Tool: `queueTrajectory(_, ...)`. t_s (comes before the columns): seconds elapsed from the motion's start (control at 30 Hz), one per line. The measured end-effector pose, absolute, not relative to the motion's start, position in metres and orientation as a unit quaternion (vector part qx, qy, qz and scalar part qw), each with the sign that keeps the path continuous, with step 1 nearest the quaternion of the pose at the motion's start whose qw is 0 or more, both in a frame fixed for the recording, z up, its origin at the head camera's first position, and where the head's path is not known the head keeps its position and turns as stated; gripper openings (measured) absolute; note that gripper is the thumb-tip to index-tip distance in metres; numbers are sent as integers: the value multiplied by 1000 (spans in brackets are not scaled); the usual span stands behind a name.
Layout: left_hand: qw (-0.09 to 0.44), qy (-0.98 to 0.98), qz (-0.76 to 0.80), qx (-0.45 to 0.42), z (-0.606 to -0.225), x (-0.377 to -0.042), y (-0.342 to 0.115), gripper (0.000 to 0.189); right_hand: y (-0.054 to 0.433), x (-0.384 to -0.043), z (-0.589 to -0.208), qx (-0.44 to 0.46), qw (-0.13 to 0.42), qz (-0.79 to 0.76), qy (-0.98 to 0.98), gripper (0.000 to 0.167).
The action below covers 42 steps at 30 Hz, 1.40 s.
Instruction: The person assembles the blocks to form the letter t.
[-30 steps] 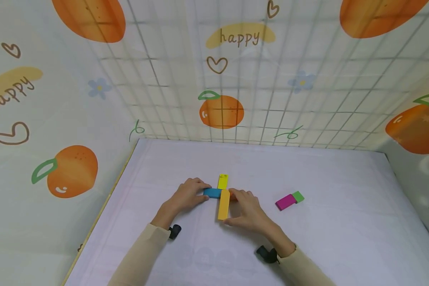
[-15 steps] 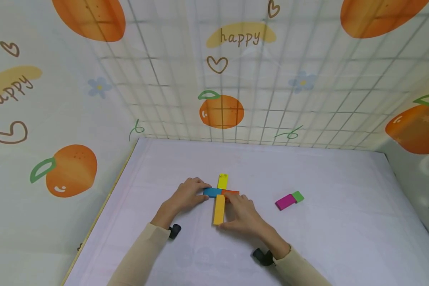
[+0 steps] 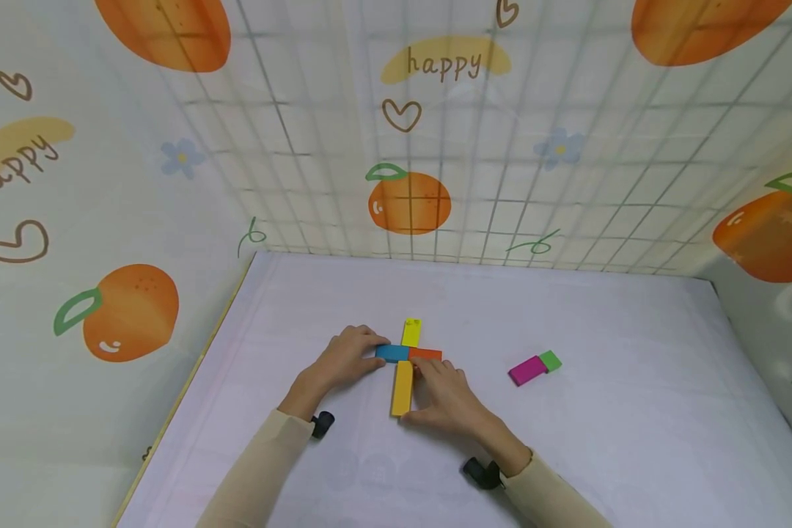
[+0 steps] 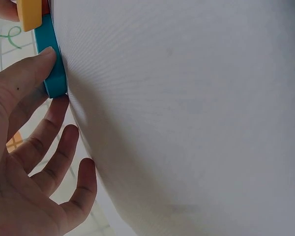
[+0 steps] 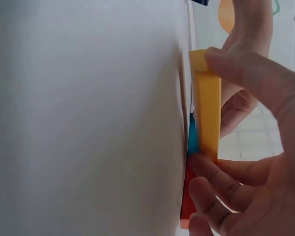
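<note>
In the head view, my left hand (image 3: 345, 358) pinches the outer end of a blue block (image 3: 392, 353), its thumb on the near side in the left wrist view. A red-orange block (image 3: 429, 354) lies end to end with the blue one. Behind them, a bright yellow block (image 3: 411, 332) points away. My right hand (image 3: 452, 396) holds an amber-yellow block (image 3: 402, 389) lengthwise between thumb and fingers, just in front of where blue and red-orange meet. In the right wrist view this amber block (image 5: 208, 108) looks slightly raised off the white surface.
To the right, a magenta block (image 3: 526, 370) and a green block (image 3: 551, 360) lie touching on the white tabletop (image 3: 620, 411). Cloth printed with oranges (image 3: 409, 203) stands along the back and sides. Dark wrist cameras (image 3: 482, 474) sit close to the surface.
The right hand has brought the amber block toward me and slightly left, uncovering the red-orange block. The left hand and the blue block have stayed in place.
</note>
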State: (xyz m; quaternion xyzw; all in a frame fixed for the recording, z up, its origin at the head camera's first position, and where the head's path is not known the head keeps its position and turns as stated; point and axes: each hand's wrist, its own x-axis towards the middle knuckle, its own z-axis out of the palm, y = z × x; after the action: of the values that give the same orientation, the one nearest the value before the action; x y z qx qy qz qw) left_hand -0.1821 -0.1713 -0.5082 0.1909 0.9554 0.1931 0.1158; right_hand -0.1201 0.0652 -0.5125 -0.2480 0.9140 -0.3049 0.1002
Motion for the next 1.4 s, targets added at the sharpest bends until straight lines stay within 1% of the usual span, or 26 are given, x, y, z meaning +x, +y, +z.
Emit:
queueTrajectory(0.2, 120, 955, 193, 191, -507, -182, -171, 40, 64, -121, -513, -247, 99, -286, 920, 91)
queueTrajectory(0.53, 112, 955, 191, 198, -508, -183, -172, 39, 63, -123, -517, -244, 97, -290, 920, 95)
queueTrajectory(0.97, 116, 955, 195, 194, -509, -183, -172, 39, 62, -122, -518, -237, 103, -288, 922, 97)
queueTrajectory(1.4, 115, 955, 195, 192, -507, -182, -172, 39, 64, -121, -517, -241, 99, -288, 921, 96)
